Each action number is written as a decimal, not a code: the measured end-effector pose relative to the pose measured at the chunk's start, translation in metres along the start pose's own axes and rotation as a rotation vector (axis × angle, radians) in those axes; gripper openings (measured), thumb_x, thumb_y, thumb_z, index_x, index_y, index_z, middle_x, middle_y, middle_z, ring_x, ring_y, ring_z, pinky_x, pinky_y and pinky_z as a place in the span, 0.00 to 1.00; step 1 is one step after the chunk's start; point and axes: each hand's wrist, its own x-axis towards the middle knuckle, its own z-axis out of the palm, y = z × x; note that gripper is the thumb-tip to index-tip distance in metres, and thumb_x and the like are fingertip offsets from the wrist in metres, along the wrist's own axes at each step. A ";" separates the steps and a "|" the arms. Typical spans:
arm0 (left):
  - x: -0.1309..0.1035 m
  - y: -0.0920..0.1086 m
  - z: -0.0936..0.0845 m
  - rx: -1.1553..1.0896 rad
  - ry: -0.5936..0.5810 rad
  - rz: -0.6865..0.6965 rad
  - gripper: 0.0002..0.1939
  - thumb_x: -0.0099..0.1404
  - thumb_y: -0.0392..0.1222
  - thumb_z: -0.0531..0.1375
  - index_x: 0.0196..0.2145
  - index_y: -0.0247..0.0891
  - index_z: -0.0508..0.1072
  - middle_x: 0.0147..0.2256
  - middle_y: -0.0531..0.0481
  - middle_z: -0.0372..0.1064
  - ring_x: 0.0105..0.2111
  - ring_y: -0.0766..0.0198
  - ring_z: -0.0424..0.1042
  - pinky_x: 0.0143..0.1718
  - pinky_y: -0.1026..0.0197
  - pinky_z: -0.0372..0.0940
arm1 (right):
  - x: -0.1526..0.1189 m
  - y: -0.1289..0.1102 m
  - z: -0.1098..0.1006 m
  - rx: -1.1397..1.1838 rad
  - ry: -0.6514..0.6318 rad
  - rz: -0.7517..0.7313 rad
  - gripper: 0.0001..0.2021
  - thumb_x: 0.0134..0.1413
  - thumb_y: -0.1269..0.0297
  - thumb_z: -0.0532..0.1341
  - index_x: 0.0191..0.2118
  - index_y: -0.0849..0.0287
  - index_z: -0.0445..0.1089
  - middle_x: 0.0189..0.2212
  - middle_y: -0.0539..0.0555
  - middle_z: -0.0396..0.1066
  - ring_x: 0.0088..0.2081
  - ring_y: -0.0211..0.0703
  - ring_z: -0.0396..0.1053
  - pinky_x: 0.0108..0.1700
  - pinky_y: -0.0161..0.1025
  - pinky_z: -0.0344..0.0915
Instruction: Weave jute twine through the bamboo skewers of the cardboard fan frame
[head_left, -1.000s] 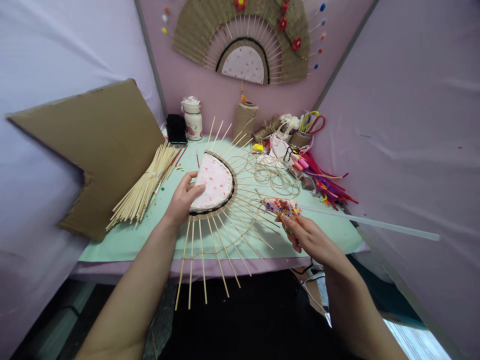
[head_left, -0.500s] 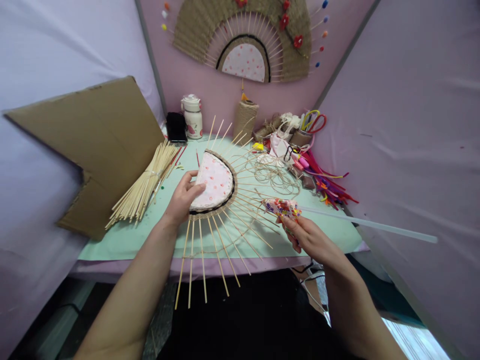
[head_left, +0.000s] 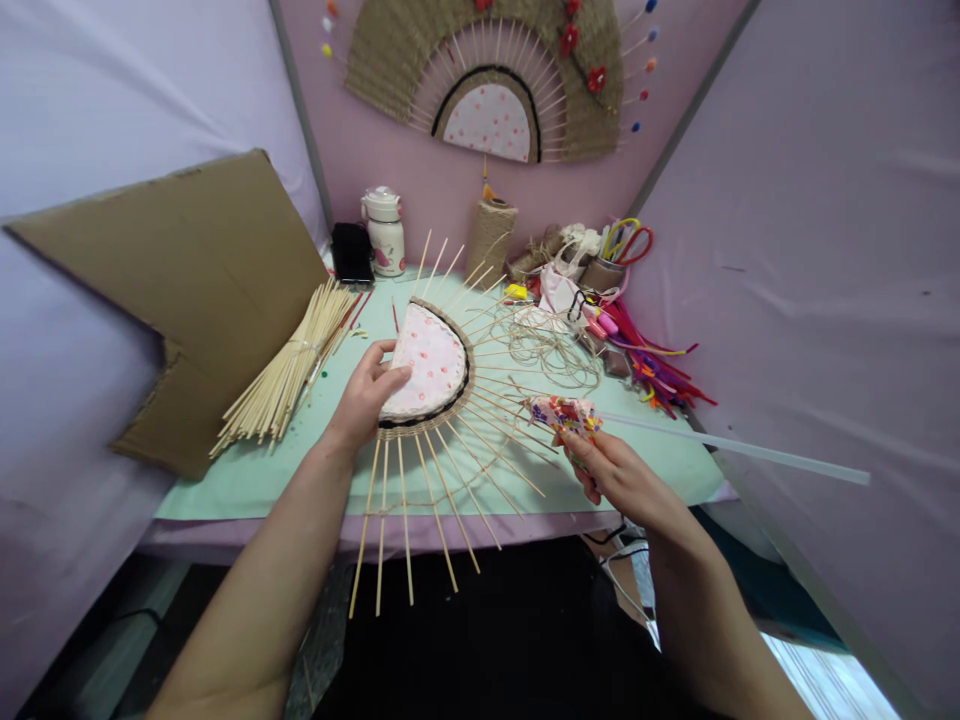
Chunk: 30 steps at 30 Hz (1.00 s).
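Note:
My left hand (head_left: 369,392) grips the straight edge of a half-round woven fan (head_left: 429,362), thumb on top of its pink-spotted white cloth. A black band and a woven twine rim border the cloth, and thin wooden sticks (head_left: 439,480) fan out to the right and toward me. Twine (head_left: 480,470) runs loosely across several of the sticks. In my right hand (head_left: 611,470) is a hot glue gun (head_left: 562,412) with a colourful flowered covering, its nozzle pointing left at the sticks on the fan's right side. A long translucent glue stick (head_left: 750,448) protrudes from its back.
A bundle of thin sticks (head_left: 289,370) lies left, against bent cardboard (head_left: 202,270). Behind are a white bottle (head_left: 386,235), a black pouch (head_left: 352,253) and a twine spool (head_left: 491,240). Loose twine (head_left: 551,355) and colourful pipe cleaners (head_left: 652,360) lie right. A finished fan (head_left: 585,110) hangs behind.
Both hands, the fan and the glue gun stay almost exactly where they were. The view has shifted very slightly.

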 end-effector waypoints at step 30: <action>0.002 0.003 0.003 -0.001 0.129 -0.047 0.21 0.48 0.46 0.65 0.40 0.38 0.67 0.24 0.55 0.70 0.21 0.64 0.69 0.22 0.65 0.61 | -0.015 -0.004 -0.032 0.211 0.224 -0.034 0.22 0.57 0.41 0.52 0.29 0.57 0.61 0.16 0.46 0.57 0.17 0.35 0.56 0.21 0.36 0.55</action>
